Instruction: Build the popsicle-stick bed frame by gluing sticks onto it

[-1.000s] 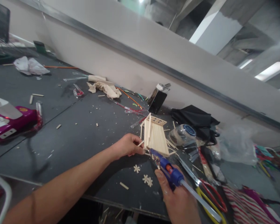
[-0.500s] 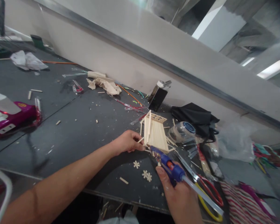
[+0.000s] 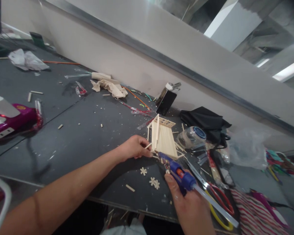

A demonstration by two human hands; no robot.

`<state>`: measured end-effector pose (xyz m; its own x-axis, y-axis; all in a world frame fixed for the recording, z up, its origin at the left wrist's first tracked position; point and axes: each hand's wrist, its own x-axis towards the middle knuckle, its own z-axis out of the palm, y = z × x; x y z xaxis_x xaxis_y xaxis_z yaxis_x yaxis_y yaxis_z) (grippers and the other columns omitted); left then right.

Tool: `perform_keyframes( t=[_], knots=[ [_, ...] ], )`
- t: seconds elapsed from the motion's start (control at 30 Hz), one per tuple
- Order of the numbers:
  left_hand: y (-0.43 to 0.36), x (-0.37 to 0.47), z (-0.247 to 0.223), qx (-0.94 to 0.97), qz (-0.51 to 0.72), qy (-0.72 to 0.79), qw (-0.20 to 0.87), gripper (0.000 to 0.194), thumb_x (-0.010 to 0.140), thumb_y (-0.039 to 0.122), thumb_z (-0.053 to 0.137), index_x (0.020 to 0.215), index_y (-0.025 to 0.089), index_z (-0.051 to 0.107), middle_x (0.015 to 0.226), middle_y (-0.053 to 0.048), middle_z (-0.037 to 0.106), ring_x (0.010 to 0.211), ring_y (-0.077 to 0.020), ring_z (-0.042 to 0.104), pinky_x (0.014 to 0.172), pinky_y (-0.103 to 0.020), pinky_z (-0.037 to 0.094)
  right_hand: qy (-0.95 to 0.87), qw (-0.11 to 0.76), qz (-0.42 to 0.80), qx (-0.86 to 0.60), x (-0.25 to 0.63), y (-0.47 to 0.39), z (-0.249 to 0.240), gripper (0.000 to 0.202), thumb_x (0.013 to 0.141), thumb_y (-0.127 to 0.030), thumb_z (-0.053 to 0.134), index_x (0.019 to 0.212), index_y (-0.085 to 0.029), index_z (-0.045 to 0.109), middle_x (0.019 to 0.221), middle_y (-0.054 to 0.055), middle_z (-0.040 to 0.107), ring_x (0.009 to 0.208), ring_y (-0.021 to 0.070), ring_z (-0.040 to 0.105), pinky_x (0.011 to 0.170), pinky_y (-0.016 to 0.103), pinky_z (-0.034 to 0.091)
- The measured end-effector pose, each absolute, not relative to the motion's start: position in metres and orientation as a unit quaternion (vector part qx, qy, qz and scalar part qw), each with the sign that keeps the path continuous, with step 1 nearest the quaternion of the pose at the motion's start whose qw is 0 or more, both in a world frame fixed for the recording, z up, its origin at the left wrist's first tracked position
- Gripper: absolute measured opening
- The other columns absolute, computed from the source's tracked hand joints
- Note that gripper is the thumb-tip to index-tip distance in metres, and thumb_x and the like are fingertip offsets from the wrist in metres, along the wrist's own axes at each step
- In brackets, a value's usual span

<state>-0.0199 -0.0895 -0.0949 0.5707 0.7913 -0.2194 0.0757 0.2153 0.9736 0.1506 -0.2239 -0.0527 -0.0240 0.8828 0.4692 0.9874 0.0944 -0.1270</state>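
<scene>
A small model made of pale wooden sticks (image 3: 166, 140) stands on the dark table near its front edge. My left hand (image 3: 137, 147) pinches a short stick at the model's near left corner. My right hand (image 3: 188, 202) is wrapped round a blue glue gun (image 3: 177, 169), whose nozzle points at that same corner, close to my left fingertips. A clear glue stick (image 3: 217, 205) juts from the back of the gun. Small star-shaped wooden pieces (image 3: 143, 171) and a short loose stick (image 3: 130, 188) lie in front of the model.
Scissors (image 3: 220, 199) with red and yellow handles lie right of my right hand. Behind them are a clear jar (image 3: 191, 137) and a black bag (image 3: 204, 124). A phone (image 3: 166, 102) leans near the wall. A purple power strip (image 3: 13, 120) sits far left.
Both hands keep almost the same places at the model. The view has shifted very slightly.
</scene>
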Motion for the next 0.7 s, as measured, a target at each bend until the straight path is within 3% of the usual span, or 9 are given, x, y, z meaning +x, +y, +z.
perform_keyframes(
  t=[0.33, 0.7],
  knots=[
    [-0.0905, -0.0206, -0.0923, 0.567, 0.265, 0.383, 0.680, 0.019, 0.059, 0.026, 0.072, 0.070, 0.014, 0.064, 0.045, 0.007, 0.046, 0.040, -0.0057, 0.039, 0.041, -0.020, 0.026, -0.680, 0.215, -0.103, -0.693, 0.1465, -0.2201, -0.0496, 0.054, 0.087, -0.063, 0.037, 0.083, -0.018, 0.066, 0.073, 0.007, 0.072, 0.063, 0.0218, 0.068, 0.055, 0.029, 0.050],
    [-0.0899, -0.0200, -0.0946, 0.563, 0.271, 0.377, 0.684, 0.020, 0.060, 0.028, 0.073, 0.070, 0.013, 0.064, 0.046, 0.006, 0.047, 0.039, -0.0050, 0.036, 0.040, -0.020, 0.026, -0.701, 0.209, -0.108, -0.674, 0.1530, -0.2270, -0.0485, 0.043, 0.089, -0.057, 0.042, 0.082, -0.020, 0.064, 0.071, 0.004, 0.071, 0.058, 0.0188, 0.066, 0.051, 0.025, 0.047]
  ],
)
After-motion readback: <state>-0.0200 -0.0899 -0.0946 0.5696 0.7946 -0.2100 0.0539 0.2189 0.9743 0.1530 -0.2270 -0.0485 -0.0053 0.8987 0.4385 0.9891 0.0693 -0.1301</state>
